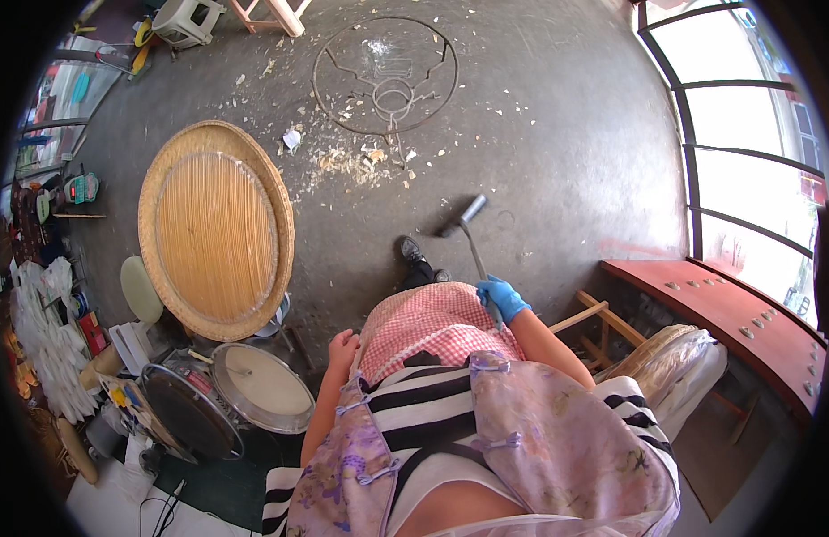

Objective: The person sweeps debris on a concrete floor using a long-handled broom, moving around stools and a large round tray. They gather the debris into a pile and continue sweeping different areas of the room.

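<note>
My right hand [503, 299], in a blue glove, grips the handle of what looks like a broom [476, 255]. Its grey head [473, 209] is out over the concrete floor [555, 154], blurred, with a dark edge at the lower left. My left hand [345, 348] is bare and hangs beside the red-and-white checked apron [428, 315], fingers loosely bent, nothing visible in it. Ahead, pale flaky scraps [351, 164] are scattered in a loose patch. Just beyond them lies a round metal ring frame [385, 77], with more bits around it.
To the left stands a large round woven tray [216, 228], near a round lidded pan [267, 386] and a dark round pan [186, 409]. A plastic stool [186, 20] is at the far left. On the right are a red panel [710, 302] and a wooden frame [589, 312].
</note>
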`<act>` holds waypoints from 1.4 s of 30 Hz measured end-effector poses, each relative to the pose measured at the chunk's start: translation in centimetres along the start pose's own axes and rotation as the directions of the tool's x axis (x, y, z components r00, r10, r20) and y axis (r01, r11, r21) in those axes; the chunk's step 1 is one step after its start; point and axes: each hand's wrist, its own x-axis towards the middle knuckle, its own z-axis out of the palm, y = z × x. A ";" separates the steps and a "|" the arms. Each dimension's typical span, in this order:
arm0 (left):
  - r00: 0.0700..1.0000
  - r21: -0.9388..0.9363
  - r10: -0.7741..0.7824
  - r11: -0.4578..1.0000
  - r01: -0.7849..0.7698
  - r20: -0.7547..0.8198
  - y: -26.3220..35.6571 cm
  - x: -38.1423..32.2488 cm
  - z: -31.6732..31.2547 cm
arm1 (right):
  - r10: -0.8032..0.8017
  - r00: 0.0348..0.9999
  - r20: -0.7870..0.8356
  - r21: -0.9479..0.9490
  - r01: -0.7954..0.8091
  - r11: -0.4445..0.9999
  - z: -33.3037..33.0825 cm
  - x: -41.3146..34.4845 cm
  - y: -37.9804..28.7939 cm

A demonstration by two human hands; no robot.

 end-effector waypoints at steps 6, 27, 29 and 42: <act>0.999 -0.007 -0.019 1.000 0.018 -0.045 1.9 0.1 -0.6 | -0.173 0.985 -0.002 0.197 0.170 0.966 4.6 1.4 -5.0; 1.000 0.117 -0.010 0.993 0.009 0.005 6.1 1.0 0.6 | 0.018 0.946 -0.323 0.098 0.015 0.995 -14.1 0.4 -0.8; 0.998 0.139 -0.059 0.989 0.058 0.005 7.5 1.1 1.5 | -0.096 0.956 -0.276 0.139 0.139 0.981 -12.4 0.8 -4.3; 0.995 0.066 -0.097 0.993 0.097 -0.003 15.1 0.5 14.1 | -0.221 0.974 0.055 0.067 0.217 0.974 -9.8 8.5 -27.0</act>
